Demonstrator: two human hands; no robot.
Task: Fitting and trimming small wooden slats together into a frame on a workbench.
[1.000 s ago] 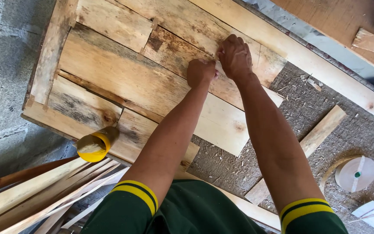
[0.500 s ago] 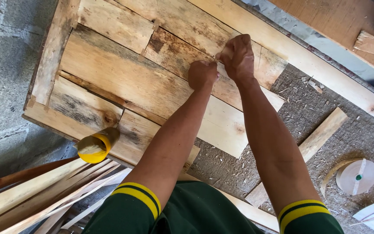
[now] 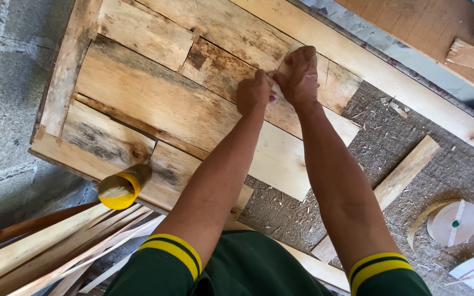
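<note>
My hands meet on a panel of rough wooden boards (image 3: 154, 104) that lies flat on the work surface. My right hand (image 3: 302, 74) presses down on a small pale piece (image 3: 290, 53), whose corner shows above my fingers. My left hand (image 3: 253, 90) is curled into a fist right beside it. Its thumb side touches the same piece where a pale bit shows between the two hands. Most of the piece is hidden under my hands.
A yellow-rimmed container (image 3: 117, 189) rests at the panel's near left corner. Thin wood strips (image 3: 39, 252) are piled at lower left. A long plank (image 3: 390, 82) runs behind the panel. On the shavings-strewn surface to the right lie a loose slat (image 3: 407, 170) and a roll of pale tape (image 3: 455, 222).
Both hands have stayed on the same spot on the boards. The right hand has shifted slightly over the pale piece, and the left fist has closed up against it.
</note>
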